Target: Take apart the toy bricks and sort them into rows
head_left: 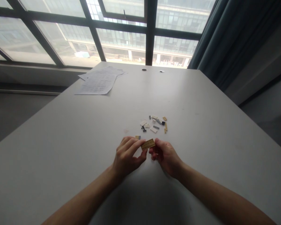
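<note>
Both my hands hold a small tan studded plate [148, 144] just above the white table [84, 131]. My left hand [127, 156] pinches its left end between thumb and fingers. On the plate's right end my right hand [165, 156] is closed, its fingers curled. A little beyond the hands lies a scatter of several small building pieces [155, 123] in white, grey, black and tan. One small piece [137, 137] sits right by my left fingertips.
Printed paper sheets [98, 82] lie at the table's far left corner. Two round cable holes [144, 70] are near the far edge. Large windows stand behind the table, and a dark curtain [227, 40] hangs at the right.
</note>
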{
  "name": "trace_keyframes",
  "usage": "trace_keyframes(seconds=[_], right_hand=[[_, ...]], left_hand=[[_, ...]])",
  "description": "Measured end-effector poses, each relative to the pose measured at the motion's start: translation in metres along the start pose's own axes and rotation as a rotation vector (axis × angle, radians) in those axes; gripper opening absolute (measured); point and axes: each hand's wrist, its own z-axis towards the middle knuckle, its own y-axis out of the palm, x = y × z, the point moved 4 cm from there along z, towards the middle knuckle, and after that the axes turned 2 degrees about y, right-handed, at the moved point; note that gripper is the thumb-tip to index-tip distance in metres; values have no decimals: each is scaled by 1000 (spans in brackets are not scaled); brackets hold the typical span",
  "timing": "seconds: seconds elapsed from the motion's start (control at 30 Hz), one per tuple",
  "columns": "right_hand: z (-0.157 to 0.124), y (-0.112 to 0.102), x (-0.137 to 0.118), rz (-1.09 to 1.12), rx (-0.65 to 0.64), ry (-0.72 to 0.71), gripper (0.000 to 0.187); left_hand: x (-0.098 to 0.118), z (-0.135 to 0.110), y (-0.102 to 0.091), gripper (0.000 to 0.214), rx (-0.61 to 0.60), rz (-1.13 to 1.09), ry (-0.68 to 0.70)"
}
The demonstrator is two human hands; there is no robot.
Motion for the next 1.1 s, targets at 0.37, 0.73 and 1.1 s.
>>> trace_keyframes(seconds=[0.37, 0.73, 1.1], right_hand=[[2, -7, -21, -270, 105, -178, 22], [6, -14, -17, -143, 132, -58, 23], [6, -14, -19, -303, 51, 37, 23]], left_hand=[[1, 1, 4, 32, -74, 12, 16], [2, -3, 0, 37, -34, 52, 105], [0, -1, -4, 28, -54, -157, 128]])
